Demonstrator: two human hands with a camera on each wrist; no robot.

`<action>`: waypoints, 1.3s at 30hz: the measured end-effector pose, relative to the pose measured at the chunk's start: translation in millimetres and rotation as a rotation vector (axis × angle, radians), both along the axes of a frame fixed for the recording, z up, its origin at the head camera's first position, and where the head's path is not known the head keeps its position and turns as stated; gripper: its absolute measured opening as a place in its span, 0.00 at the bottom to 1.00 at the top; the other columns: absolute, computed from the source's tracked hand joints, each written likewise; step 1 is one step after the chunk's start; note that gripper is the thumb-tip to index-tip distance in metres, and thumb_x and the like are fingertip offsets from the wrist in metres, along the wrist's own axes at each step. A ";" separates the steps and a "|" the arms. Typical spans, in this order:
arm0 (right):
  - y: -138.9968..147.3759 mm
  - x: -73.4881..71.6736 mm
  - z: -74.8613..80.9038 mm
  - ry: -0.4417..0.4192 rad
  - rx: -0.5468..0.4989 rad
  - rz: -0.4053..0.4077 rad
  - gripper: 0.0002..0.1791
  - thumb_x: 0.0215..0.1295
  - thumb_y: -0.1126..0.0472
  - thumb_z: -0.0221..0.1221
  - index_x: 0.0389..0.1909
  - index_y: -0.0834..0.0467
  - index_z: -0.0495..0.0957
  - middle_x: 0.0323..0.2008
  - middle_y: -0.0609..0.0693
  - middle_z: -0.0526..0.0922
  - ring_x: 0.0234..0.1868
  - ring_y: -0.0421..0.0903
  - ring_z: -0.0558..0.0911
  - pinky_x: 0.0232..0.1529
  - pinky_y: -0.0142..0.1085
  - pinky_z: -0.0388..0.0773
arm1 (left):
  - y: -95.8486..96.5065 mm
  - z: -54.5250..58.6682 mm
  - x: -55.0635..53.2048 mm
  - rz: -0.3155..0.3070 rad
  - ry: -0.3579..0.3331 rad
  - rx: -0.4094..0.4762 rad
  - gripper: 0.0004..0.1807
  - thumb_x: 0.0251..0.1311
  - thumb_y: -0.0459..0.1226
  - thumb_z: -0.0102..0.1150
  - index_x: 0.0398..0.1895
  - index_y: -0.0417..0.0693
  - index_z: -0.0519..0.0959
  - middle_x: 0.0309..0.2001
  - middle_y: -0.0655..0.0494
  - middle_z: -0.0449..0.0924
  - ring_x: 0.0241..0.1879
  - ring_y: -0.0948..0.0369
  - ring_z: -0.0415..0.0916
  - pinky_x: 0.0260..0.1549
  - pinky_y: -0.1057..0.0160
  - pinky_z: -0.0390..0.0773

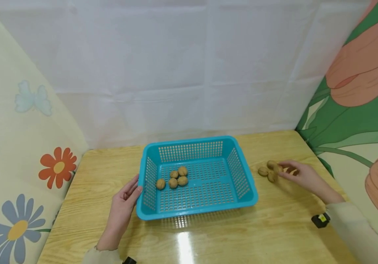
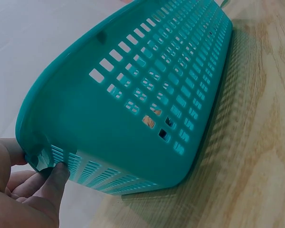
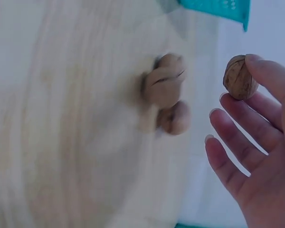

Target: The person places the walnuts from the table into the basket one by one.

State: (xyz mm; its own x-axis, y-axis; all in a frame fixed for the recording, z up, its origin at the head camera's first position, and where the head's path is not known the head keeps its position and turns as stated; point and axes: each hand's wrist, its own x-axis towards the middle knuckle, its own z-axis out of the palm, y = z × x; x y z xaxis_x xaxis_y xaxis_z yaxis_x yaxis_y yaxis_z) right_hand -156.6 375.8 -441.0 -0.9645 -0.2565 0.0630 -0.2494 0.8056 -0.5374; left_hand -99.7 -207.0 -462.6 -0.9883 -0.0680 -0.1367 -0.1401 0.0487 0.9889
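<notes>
A turquoise plastic basket point(image 1: 197, 213) with slotted walls stands on the table, and several walnuts point(image 1: 173, 183) lie in its left half. At the basket's left end my left hand point(image 1: 123, 201) holds the rim. The left wrist view shows the thumb and fingers point(image 2: 59, 175) pinching the edge at a corner. To the right of the basket, my right hand point(image 1: 304, 178) pinches a walnut point(image 3: 240, 78) between thumb and fingertips, the other fingers spread. Beside that hand, a small cluster of walnuts point(image 3: 164, 90) sits on the tabletop, blurred in the right wrist view.
The light wooden table point(image 1: 90, 205) ends at a white cloth backdrop point(image 1: 162, 73). Flower-printed panels flank it, with a tulip print point(image 1: 367, 62) at the right and a red flower print point(image 1: 58, 167) at the left.
</notes>
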 end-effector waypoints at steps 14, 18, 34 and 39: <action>-49.6 -2.9 34.7 0.009 -0.051 0.119 0.21 0.76 0.55 0.63 0.65 0.58 0.79 0.51 0.49 0.85 0.45 0.44 0.81 0.44 0.40 0.82 | -0.9 0.5 1.9 0.005 -0.025 -0.003 0.33 0.79 0.44 0.55 0.81 0.47 0.61 0.76 0.45 0.66 0.56 0.80 0.76 0.55 0.73 0.80; -64.3 -10.1 42.4 -0.008 -0.063 0.157 0.22 0.76 0.52 0.63 0.65 0.57 0.79 0.49 0.48 0.84 0.45 0.44 0.80 0.45 0.43 0.82 | -1.4 0.9 2.0 0.009 -0.040 -0.002 0.33 0.79 0.45 0.55 0.81 0.48 0.61 0.76 0.46 0.66 0.57 0.80 0.75 0.56 0.74 0.79; -130.4 -44.7 67.9 0.011 -0.033 0.350 0.23 0.74 0.51 0.65 0.65 0.55 0.80 0.53 0.46 0.84 0.46 0.43 0.81 0.48 0.45 0.82 | 0.2 2.5 1.8 -0.009 0.007 -0.010 0.33 0.79 0.45 0.55 0.81 0.45 0.60 0.76 0.44 0.66 0.56 0.81 0.75 0.55 0.74 0.80; -151.2 -57.0 75.1 -0.021 -0.005 0.401 0.24 0.74 0.53 0.65 0.66 0.56 0.78 0.50 0.46 0.85 0.45 0.42 0.81 0.46 0.44 0.83 | 0.0 2.3 2.0 -0.008 0.001 -0.011 0.33 0.79 0.45 0.54 0.81 0.46 0.60 0.76 0.44 0.66 0.56 0.81 0.75 0.55 0.74 0.80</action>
